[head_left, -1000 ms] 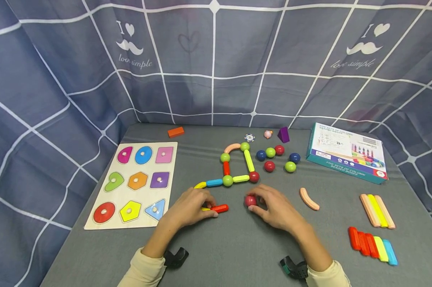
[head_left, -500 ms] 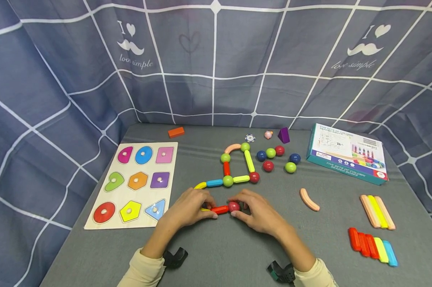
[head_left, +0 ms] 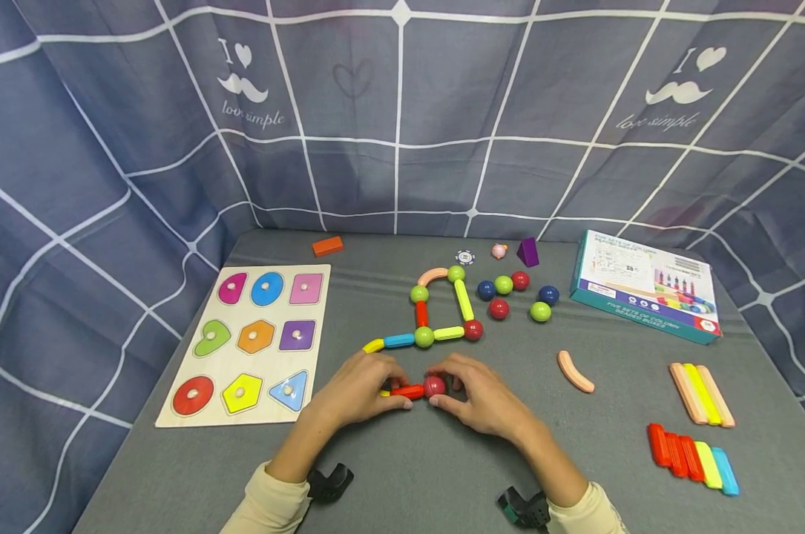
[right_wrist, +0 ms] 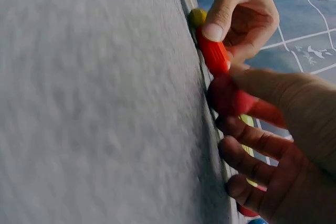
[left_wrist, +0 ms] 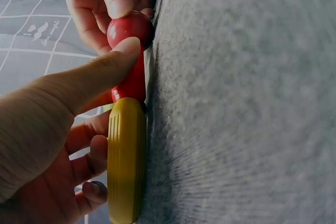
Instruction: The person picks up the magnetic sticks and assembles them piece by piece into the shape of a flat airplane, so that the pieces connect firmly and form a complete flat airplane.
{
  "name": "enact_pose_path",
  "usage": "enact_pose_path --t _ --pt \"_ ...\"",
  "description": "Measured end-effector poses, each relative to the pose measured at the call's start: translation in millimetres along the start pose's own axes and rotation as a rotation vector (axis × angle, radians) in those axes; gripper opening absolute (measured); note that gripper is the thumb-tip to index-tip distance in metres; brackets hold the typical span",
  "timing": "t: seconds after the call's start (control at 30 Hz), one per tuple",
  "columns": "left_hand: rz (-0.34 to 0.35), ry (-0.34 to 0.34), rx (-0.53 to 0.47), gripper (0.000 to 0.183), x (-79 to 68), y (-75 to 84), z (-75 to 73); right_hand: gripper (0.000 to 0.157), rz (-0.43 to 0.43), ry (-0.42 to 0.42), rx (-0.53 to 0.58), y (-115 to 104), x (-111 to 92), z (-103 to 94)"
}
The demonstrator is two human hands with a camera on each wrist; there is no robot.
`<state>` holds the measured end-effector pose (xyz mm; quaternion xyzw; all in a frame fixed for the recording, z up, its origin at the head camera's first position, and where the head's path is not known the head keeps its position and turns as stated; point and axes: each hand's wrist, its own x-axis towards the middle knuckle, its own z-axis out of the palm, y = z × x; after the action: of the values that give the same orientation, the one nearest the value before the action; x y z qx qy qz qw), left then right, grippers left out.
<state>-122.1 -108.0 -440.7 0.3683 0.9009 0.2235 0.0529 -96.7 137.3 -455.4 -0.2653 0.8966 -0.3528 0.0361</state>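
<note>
Between thumb and fingers, my left hand [head_left: 362,386] pinches a red rod [head_left: 409,391]. A yellow rod [left_wrist: 127,161] adjoins the red one's far end, under the left palm. My right hand [head_left: 478,393] pinches a red ball [head_left: 434,386] that touches the red rod's right end. Just behind the hands lies a joined figure of rods and balls: a blue rod [head_left: 398,340], green ball [head_left: 424,337], red rod [head_left: 421,314], yellow-green rod [head_left: 464,300], red ball [head_left: 472,330] and curved peach rod [head_left: 432,275]. The left hand partly hides its yellow curved end [head_left: 373,345].
Loose balls [head_left: 504,285] sit behind the right hand. A shape puzzle board [head_left: 311,311] lies at left, a teal-sided box [head_left: 642,285] at back right. Rods [head_left: 702,394] and a curved peach rod [head_left: 576,371] lie on the right. An orange block [head_left: 327,246] stands at the back.
My right hand has moved left with the red ball and brought it against the red rod. Over the last half second both hands have stayed nearly still.
</note>
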Motion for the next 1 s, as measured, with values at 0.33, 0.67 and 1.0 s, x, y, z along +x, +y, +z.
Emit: enact_pose_path --t 0.33,0.67,1.0 --pt "0.001 -0.006 0.014 0.025 0.8 3.5 0.9 0.031 0.093 0.258 -0.053 32 -29 -57.1" --pt "0.040 0.023 0.029 0.040 14.0 10.2 4.2 0.033 0.478 0.471 -0.288 74 -102 -119.8" --pt "0.073 -0.020 0.032 0.036 24.8 17.4 8.5 0.058 0.878 0.318 -0.351 105 -151 -155.0"
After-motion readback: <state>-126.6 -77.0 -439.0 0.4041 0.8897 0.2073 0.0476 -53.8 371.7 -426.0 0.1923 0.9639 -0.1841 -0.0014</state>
